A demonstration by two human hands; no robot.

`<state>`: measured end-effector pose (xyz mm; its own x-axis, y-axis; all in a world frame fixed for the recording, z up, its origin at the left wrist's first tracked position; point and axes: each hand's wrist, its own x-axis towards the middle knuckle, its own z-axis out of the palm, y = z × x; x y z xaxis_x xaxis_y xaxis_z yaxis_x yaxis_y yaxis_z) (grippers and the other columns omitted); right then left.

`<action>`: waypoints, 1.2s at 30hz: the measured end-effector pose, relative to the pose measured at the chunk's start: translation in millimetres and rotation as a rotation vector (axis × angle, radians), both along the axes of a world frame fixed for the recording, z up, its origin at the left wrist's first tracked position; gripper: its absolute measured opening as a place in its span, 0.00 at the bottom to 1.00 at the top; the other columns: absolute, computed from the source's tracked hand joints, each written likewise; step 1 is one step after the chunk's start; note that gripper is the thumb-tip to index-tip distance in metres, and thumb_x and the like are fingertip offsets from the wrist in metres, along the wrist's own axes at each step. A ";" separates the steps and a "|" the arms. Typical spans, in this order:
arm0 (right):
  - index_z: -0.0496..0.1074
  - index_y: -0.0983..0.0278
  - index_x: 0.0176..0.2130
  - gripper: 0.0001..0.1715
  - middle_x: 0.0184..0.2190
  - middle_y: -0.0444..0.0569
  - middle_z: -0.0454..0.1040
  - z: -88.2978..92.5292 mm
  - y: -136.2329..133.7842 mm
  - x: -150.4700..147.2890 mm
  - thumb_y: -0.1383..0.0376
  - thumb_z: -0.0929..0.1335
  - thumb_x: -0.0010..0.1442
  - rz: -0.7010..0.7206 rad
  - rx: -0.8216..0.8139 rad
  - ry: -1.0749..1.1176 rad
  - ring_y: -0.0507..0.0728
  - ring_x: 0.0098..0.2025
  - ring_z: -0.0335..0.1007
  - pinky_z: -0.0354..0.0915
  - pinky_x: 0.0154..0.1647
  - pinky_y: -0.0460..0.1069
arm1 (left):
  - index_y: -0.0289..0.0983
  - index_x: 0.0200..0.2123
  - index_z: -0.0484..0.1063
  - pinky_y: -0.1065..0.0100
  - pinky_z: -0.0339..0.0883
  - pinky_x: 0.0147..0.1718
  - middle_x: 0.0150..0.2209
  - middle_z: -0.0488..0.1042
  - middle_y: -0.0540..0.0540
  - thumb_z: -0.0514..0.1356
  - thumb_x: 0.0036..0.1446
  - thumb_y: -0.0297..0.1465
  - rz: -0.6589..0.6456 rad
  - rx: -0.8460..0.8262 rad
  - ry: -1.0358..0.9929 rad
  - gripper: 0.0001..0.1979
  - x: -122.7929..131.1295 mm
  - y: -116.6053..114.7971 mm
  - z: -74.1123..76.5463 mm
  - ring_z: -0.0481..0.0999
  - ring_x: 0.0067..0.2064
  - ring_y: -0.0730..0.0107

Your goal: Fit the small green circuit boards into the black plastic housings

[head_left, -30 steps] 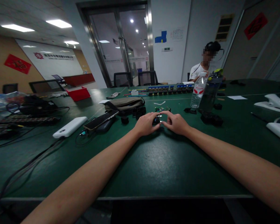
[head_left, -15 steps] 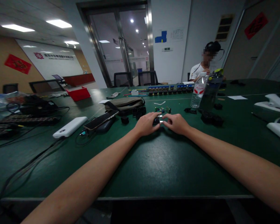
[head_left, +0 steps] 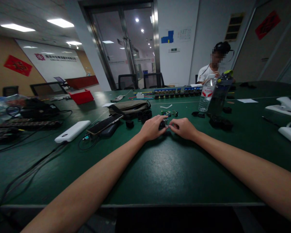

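My left hand [head_left: 151, 128] and my right hand [head_left: 183, 128] meet on the green table [head_left: 160, 171], fingers curled round a small dark part with a circuit board [head_left: 164, 123] pinched between their fingertips. Both forearms stretch out across the table. Just beyond the hands lie small green circuit boards [head_left: 169, 113] and several black round parts [head_left: 145, 116]. What the fingers do under the part is hidden.
A phone on a dark power bank [head_left: 104, 125] and a white power bank [head_left: 72, 131] lie to the left, with cables. A khaki pouch [head_left: 128, 107] sits behind. Two bottles [head_left: 214, 94] stand to the right; white devices [head_left: 287, 106] lie far right. A person sits across the table.
The small part has turned between my fingertips, its board side showing more upward. My right fingers have shifted slightly on it. Arms stay in place.
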<state>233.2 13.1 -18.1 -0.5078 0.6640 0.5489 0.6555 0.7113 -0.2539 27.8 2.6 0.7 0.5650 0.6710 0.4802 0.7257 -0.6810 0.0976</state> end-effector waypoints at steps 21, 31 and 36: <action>0.73 0.64 0.29 0.07 0.19 0.42 0.70 -2.2 2.2 0.1 0.65 0.67 0.58 -0.040 0.122 0.076 0.50 0.22 0.62 0.54 0.30 0.45 | 0.35 0.53 0.67 0.58 0.71 0.50 0.50 0.75 0.40 0.59 0.62 0.43 0.038 0.010 0.018 0.22 0.9 0.7 0.2 0.76 0.51 0.56; 0.73 0.64 0.29 0.06 0.20 0.43 0.71 -4.0 5.2 0.9 0.67 0.67 0.57 -0.065 0.139 0.086 0.50 0.22 0.63 0.53 0.28 0.45 | 0.35 0.53 0.67 0.59 0.71 0.51 0.50 0.75 0.40 0.62 0.59 0.43 0.030 0.005 -0.001 0.24 0.1 2.1 -1.2 0.76 0.51 0.57; 0.74 0.64 0.30 0.06 0.21 0.44 0.73 -5.6 7.1 1.1 0.68 0.67 0.56 -0.081 0.159 0.087 0.51 0.23 0.66 0.54 0.29 0.45 | 0.37 0.53 0.66 0.60 0.71 0.48 0.47 0.76 0.42 0.63 0.58 0.43 0.051 -0.018 -0.006 0.24 0.5 2.1 0.3 0.77 0.49 0.58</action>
